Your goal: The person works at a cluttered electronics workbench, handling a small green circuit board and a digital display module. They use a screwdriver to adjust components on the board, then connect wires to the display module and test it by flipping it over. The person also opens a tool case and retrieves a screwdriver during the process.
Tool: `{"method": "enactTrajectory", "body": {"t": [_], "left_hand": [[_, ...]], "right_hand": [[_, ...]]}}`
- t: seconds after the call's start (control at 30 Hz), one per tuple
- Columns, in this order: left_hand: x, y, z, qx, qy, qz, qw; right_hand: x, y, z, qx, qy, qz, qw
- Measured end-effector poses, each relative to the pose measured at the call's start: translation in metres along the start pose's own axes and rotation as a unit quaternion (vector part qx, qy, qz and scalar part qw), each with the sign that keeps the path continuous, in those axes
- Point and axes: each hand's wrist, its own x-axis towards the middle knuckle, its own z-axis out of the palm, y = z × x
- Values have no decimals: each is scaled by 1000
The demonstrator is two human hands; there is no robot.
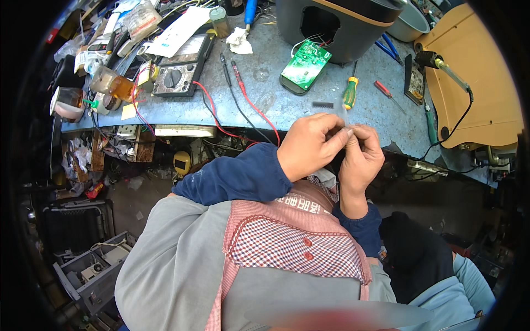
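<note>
My left hand [309, 140] and my right hand [361, 154] meet just over the bench's front edge, fingertips pinched together on a small translucent piece [342, 115], too blurred to identify. Just beyond them lie a green-and-yellow screwdriver [349, 91] and a small dark strip [322, 105]. A red-handled screwdriver [385, 90] rests to their right. Farther back, a green circuit board [305, 65] is wired to a black appliance with an opening [353, 25].
An analog multimeter [174, 77] with red and black leads sits left, among clutter, papers and jars [116, 85]. At right are a tan panel [477, 105], soldering iron [448, 71], pliers [386, 49] and grey bowl [414, 25]. A grey crate [91, 287] stands low at left.
</note>
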Motion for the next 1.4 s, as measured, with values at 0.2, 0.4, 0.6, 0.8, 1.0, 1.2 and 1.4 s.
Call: {"method": "enactTrajectory", "body": {"t": [0.2, 0.4, 0.6, 0.8, 1.0, 1.2, 1.4], "left_hand": [[3, -4, -5, -60, -18, -85, 994], [2, -9, -6, -23, -26, -71, 997], [2, -14, -6, -105, -37, -125, 986], [4, -18, -7, -160, -38, -148, 975], [8, -24, -7, -179, -48, -141, 973], [8, -19, -5, -109, -31, -69, 991], [8, -20, -2, -49, -15, 21, 998]], "right_hand": [[-1, -6, -1, -15, -46, 14, 999], [-4, -6, 5, -46, -33, -11, 998], [-4, -1, 1, -70, -52, -37, 996], [-4, -6, 1, -69, -70, -34, 995], [2, -10, -2, -57, -85, -1, 995], [2, -5, -6, -7, -76, 76, 994], [5, 0, -12, 87, -74, 156, 981]]}}
